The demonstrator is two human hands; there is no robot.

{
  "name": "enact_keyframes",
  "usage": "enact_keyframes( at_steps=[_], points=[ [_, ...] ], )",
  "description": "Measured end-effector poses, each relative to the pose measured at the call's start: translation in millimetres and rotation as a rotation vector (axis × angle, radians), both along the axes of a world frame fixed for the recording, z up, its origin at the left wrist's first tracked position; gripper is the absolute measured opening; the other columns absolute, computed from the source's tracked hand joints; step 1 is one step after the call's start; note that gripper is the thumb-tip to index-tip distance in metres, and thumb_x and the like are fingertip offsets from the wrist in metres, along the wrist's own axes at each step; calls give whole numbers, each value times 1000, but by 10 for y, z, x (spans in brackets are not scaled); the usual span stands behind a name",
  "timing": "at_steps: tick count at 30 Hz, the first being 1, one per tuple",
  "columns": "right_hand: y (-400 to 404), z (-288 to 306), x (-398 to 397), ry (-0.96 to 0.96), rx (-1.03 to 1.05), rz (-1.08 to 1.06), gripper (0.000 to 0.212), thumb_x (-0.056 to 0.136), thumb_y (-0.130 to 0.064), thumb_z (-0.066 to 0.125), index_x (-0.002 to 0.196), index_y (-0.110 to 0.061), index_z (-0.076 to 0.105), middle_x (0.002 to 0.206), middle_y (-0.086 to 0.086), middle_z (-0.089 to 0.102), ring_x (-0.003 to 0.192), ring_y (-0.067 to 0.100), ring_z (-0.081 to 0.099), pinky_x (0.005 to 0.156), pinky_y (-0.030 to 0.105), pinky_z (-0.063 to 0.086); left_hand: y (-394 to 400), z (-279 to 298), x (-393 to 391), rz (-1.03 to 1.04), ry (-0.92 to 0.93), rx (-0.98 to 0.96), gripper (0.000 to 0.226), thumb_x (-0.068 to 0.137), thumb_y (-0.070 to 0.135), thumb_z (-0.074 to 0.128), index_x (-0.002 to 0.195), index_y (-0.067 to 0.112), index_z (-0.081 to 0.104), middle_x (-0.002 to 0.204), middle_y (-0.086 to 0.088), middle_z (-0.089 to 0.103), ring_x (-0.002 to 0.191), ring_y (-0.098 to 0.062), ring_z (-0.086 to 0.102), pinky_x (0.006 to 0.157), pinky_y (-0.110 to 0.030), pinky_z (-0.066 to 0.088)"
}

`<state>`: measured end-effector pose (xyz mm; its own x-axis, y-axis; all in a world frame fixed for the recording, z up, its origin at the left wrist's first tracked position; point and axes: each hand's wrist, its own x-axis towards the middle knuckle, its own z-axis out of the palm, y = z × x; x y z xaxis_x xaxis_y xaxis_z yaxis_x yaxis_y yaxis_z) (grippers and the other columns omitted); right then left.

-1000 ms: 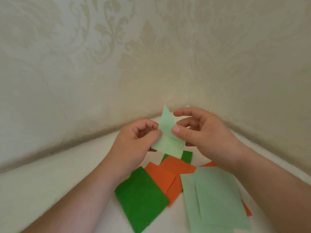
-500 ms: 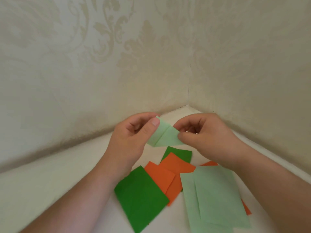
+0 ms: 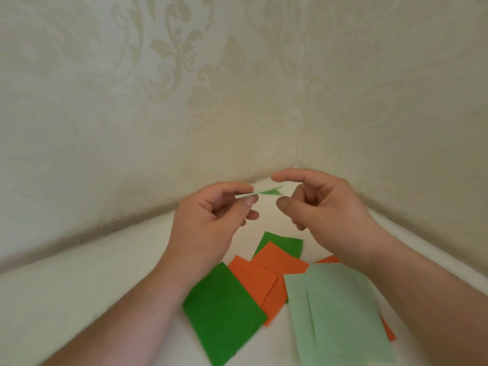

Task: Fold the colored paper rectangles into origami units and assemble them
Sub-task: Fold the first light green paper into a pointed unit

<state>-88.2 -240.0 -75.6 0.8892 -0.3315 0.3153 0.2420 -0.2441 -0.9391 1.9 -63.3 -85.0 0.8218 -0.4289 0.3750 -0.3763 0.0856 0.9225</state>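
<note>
This looks like a room in a home, probably a living space: cream wallpaper with a damask leaf pattern covers two walls meeting in a corner, above a pale counter strewn with craft paper.

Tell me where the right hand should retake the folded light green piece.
Probably at its free end: the folded light green piece lies nearly flat and edge-on, pinched at its left end by the left hand. The right hand, fingers apart beside that tip, could come in from the right, thumb under and index over the pointed end.
</note>
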Motion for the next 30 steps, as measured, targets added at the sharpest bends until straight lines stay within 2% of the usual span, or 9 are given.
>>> enact_keyframes(
  at_steps=[3, 5, 7, 11, 14, 18, 20, 25, 30],
  points=[
    [40, -25, 11, -53, 21, 96, 33, 89, -5, 76, 105, -33, 79, 82, 13, 69, 68, 25, 59, 68, 46, 54, 10, -3, 27, 3, 2, -24, 26, 88, -3, 74, 102, 19, 77, 97, 2, 81, 92, -18, 77, 79, -30, 60],
    [51, -48, 16, -72, 53, 104, 27, 84, -6, 80, 98, -28, 81, 89, 13, 72, 73, 38, 60, 76, 49, 55, 21, -8, 33, -27, -7, -23, 29, 85, -2, 78, 104, 20, 77, 102, 4, 80, 97, -16, 77, 85, -34, 61],
    [46, -60, 15, -78, 60, 83, 18, 75, -20, 82, 93, -26, 82, 91, 5, 77, 86, 47, 63, 82, 57, 57, 26, -11, 18, -58, -39, -6, 36, 81, -5, 81, 106, 20, 75, 104, 4, 80, 99, -17, 76, 88, -39, 62],
    [33, -58, 20, -102, 55, 52, 22, 68, -28, 84, 88, -22, 81, 95, 6, 79, 95, 49, 66, 84, 67, 54, 27, -28, 11, -101, -83, 0, 41, 82, -7, 80, 108, 25, 74, 109, 1, 79, 100, -26, 76, 92, -53, 59],
    [27, -38, 14, -95, 55, 61, 19, 71, -28, 85, 89, -22, 82, 92, 5, 79, 89, 46, 66, 86, 62, 54, 37, -47, 15, -98, -84, -16, 33, 83, 3, 83, 100, 29, 74, 105, -4, 79, 94, -38, 74, 89, -59, 58],
    [30, -24, 7, -84, 61, 50, 12, 74, -37, 79, 83, -29, 82, 75, 6, 74, 72, 17, 65, 74, 39, 53, 26, -1, -24, -130, -12, -49, 20, 81, 15, 79, 101, 17, 74, 96, -5, 80, 87, -28, 77, 76, -33, 60],
    [41, -23, 12, -91, 67, 39, 9, 74, -39, 78, 78, -32, 81, 71, 3, 73, 69, 13, 65, 71, 32, 52, 13, 17, -31, -131, 19, -50, 21, 83, 16, 75, 102, 8, 72, 93, -6, 80, 83, -23, 78, 72, -29, 60],
    [42, -46, 46, -107, 98, -15, 12, 74, -31, 79, 81, -22, 74, 75, 7, 74, 64, 17, 66, 63, 30, 53, -16, 4, -13, -99, 112, -52, 13, 89, 9, 74, 101, 9, 71, 85, -11, 79, 73, -20, 75, 69, -28, 59],
    [28, -61, 56, -109, 81, -49, 14, 84, -10, 81, 86, -20, 70, 69, 0, 71, 63, 16, 65, 63, 31, 52, -20, 9, -11, -96, 161, -64, 16, 87, 6, 76, 102, 10, 70, 77, -12, 77, 69, -18, 73, 66, -26, 58]
  ],
)
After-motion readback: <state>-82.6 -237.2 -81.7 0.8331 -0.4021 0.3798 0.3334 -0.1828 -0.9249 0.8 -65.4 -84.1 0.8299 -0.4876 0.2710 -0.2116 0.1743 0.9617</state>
